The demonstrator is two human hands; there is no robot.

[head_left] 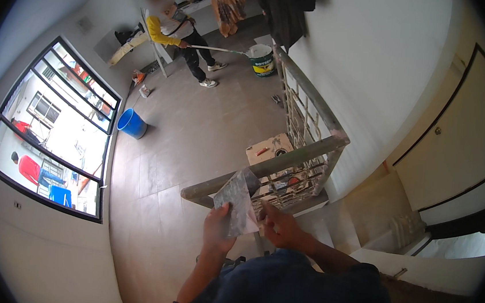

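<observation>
Head view | 1 pale flat piece (236, 206), wearer's side of the railing (288, 159) | left hand (220, 226) gripping it, right hand (283, 230) by its edge, can't tell if holding | imo firm left thumb, no flexing

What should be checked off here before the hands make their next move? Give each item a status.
1. Left hand has a grip on the grey sheet: ok, thumb over its near face.
2. Right hand is free: cannot tell; its fingers are by the sheet's right edge, and anything in them is too blurred to make out.
3. Sheet is clear of the railing: cannot tell; it overlaps the top rail in this view.
4. Co-worker is away from the hands: ok, across the room, holding a pole toward the paint bucket.
5. Blue bucket is out of the way: ok, near the window wall.
</observation>
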